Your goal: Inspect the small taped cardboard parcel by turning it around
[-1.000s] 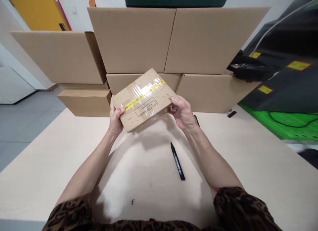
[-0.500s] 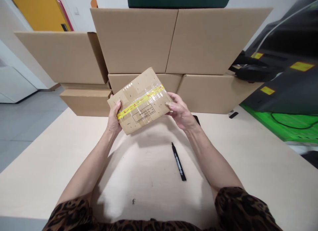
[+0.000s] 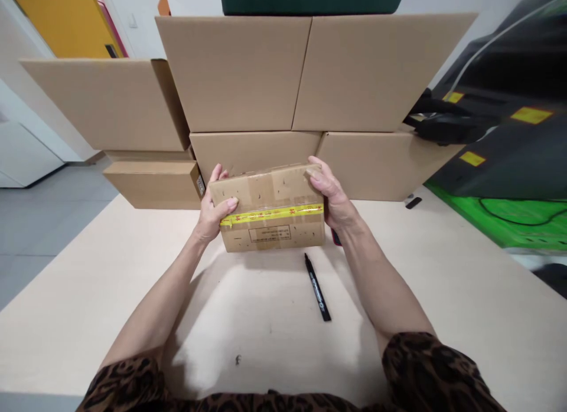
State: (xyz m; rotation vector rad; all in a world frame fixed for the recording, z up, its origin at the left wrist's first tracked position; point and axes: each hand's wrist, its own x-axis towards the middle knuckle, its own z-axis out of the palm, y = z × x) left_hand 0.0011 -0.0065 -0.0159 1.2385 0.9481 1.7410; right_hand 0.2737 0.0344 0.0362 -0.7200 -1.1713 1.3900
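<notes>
A small cardboard box (image 3: 274, 190) is held above the table between both of my hands. Yellow tape with red print runs across its face, and a printed rectangle sits below the tape. My left hand (image 3: 213, 208) is closed on the box's left end, thumb on the face. On the right end, my right hand (image 3: 331, 193) grips it with the thumb near the top corner. Below the box a black marker pen (image 3: 317, 287) lies on the table. Partly hidden behind my right wrist is a dark flat object (image 3: 336, 238) with a reddish edge.
Large cardboard boxes (image 3: 239, 75) stand stacked along the back of the pale table (image 3: 66, 317), with smaller ones (image 3: 150, 185) at the left. A dark green container (image 3: 310, 0) tops the stack. A small black piece (image 3: 413, 203) lies at the right, near dark equipment (image 3: 509, 146).
The small cardboard box has turned from slanted to nearly level and tilted, so its face shows differently. Both hands moved with it, slightly right and lower. The marker pen stays put.
</notes>
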